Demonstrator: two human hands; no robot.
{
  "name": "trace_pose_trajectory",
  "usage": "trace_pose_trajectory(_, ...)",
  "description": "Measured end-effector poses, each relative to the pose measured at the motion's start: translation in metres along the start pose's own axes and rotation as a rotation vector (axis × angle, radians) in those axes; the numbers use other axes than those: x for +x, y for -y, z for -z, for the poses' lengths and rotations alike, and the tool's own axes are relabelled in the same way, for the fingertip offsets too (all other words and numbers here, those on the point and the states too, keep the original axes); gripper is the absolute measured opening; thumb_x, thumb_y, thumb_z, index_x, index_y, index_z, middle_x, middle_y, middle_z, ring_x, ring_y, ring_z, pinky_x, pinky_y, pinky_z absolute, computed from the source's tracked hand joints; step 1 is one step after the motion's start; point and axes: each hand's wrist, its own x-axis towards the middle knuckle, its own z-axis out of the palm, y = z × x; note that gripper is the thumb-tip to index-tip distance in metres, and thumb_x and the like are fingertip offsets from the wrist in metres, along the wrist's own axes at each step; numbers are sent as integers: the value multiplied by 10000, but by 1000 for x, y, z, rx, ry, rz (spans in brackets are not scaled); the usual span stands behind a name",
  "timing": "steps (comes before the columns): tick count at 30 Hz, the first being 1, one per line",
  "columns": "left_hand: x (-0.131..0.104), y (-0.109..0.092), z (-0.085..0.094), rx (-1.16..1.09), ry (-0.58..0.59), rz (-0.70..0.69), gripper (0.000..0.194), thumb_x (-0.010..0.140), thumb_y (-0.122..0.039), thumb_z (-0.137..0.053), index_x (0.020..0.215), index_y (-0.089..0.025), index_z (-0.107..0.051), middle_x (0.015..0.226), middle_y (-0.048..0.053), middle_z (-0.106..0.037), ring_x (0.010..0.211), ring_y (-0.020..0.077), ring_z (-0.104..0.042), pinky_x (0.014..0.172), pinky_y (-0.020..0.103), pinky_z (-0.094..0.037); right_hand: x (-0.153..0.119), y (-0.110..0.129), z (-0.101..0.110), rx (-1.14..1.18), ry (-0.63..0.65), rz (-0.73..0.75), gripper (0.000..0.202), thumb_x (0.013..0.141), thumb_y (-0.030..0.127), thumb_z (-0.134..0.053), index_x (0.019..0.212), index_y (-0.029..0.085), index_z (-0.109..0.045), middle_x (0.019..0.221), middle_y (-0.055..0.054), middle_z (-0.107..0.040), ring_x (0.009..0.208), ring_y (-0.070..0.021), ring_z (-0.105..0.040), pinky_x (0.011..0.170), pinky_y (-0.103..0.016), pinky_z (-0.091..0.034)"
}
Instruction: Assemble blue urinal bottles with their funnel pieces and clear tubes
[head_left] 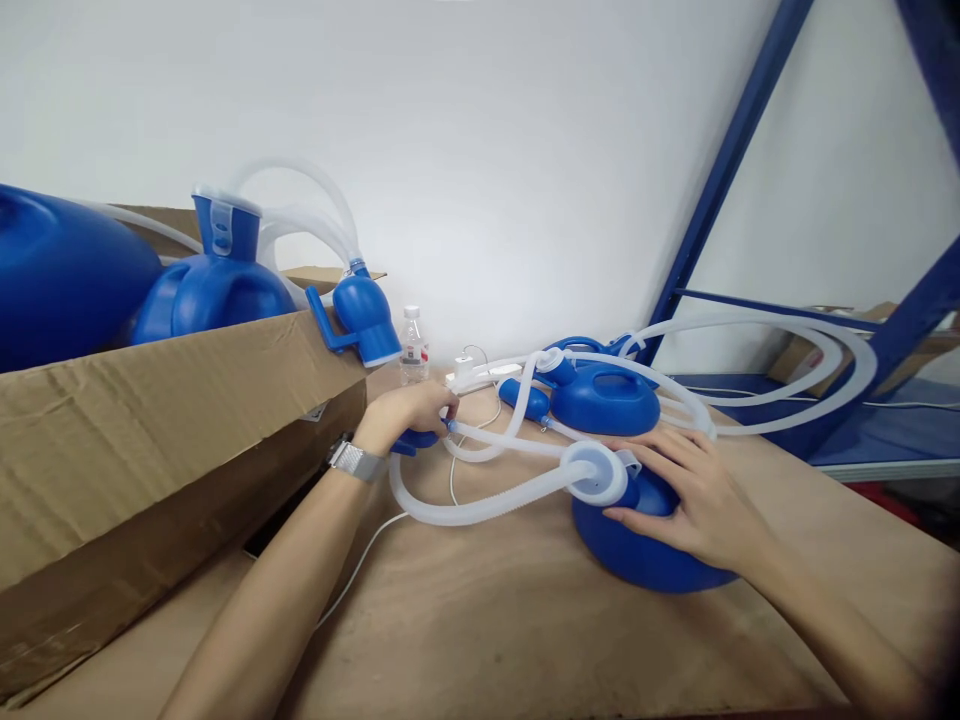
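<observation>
A blue container [637, 548] lies on the wooden table [480, 620], its white-capped neck [596, 473] facing left. My right hand [686, 490] rests over this container, thumb and fingers spread around its upper part near the neck. From the cap a translucent hose [480, 512] curves left toward a small blue funnel piece [412, 440]. My left hand [420, 405] has its fingers closed on that piece, near the joint with the hose; the piece is partly hidden under the hand. Behind, a second blue container [606, 400] stands with a blue funnel piece [523, 400] beside it.
An open cardboard box [172, 420] at left holds large blue containers [217, 290], and a blue funnel piece [364, 310] hangs over its edge. A plastic bottle [413, 350] and white power strip [499, 372] stand by the wall. Hoses loop toward the blue metal frame [720, 180].
</observation>
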Motion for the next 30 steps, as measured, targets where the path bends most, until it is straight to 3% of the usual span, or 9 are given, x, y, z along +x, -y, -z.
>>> trace_pose_trajectory(2,-8,1,9,-17,-17,-20,295,802,-268,-706,1095,-229,-714,1143,56,-744,957,225,-670,794,289,-511,-4,-3,1,-30,13,-27,505,949,613,-639,1301,251,-638,1174,-108,-744,1018,-333,-695,888,-492,-469)
trace_pose_trajectory(5,-24,-4,24,-34,-73,-48,271,825,-296,-673,1085,-223,-698,1079,45,-754,921,218,-673,758,282,-489,-11,-12,2,-88,20,-65,546,949,635,-622,1333,248,-635,1173,-122,-736,1041,-351,-690,891,-499,-477)
trace_pose_trajectory(10,-49,-32,43,-69,-195,-100,245,829,-354,-626,1019,-212,-691,962,44,-757,829,216,-674,726,299,-476,-24,-28,6,-177,20,-111,602,946,650,-609,1393,246,-622,1214,-139,-736,1086,-382,-695,891,-513,-479)
trace_pose_trajectory(12,-51,-43,43,-70,-186,-117,273,826,-373,-613,1033,-216,-697,989,50,-760,845,225,-677,713,303,-474,-29,-31,9,-203,10,-116,607,951,645,-600,1402,240,-622,1228,-149,-733,1083,-398,-695,874,-517,-480)
trace_pose_trajectory(15,-42,-48,36,-76,-52,-125,372,826,-400,-612,1150,-236,-696,1122,62,-755,918,239,-689,733,308,-490,-34,-34,14,-219,-17,-121,598,966,625,-586,1413,230,-617,1237,-160,-729,1089,-414,-693,860,-522,-486)
trace_pose_trajectory(20,-10,-34,9,-254,266,-156,766,756,-499,-701,1470,-269,-544,1305,80,-719,1039,258,-707,851,314,-537,-37,-36,15,-198,-17,-99,592,952,621,-619,1405,240,-623,1234,-141,-734,1055,-391,-707,857,-511,-503)
trace_pose_trajectory(22,1,-31,-2,-350,347,-182,836,725,-499,-720,1505,-281,-516,1296,71,-734,1076,267,-708,892,316,-542,-37,-36,14,-188,-16,-95,601,941,615,-643,1407,237,-618,1209,-135,-742,1041,-384,-711,851,-507,-506)
trace_pose_trajectory(26,15,-32,-19,-401,383,-210,814,671,-488,-757,1442,-287,-591,1315,59,-735,1163,275,-691,969,322,-539,-35,-35,13,-195,-39,-90,585,947,613,-643,1401,245,-611,1186,-129,-746,1029,-373,-707,846,-502,-509)
trace_pose_trajectory(30,18,-32,-22,-408,386,-204,682,674,-511,-746,1307,-264,-697,1282,56,-751,1160,293,-694,925,327,-565,-35,-33,14,-208,-41,-80,574,961,595,-639,1414,247,-590,1161,-125,-743,1022,-354,-704,843,-484,-507)
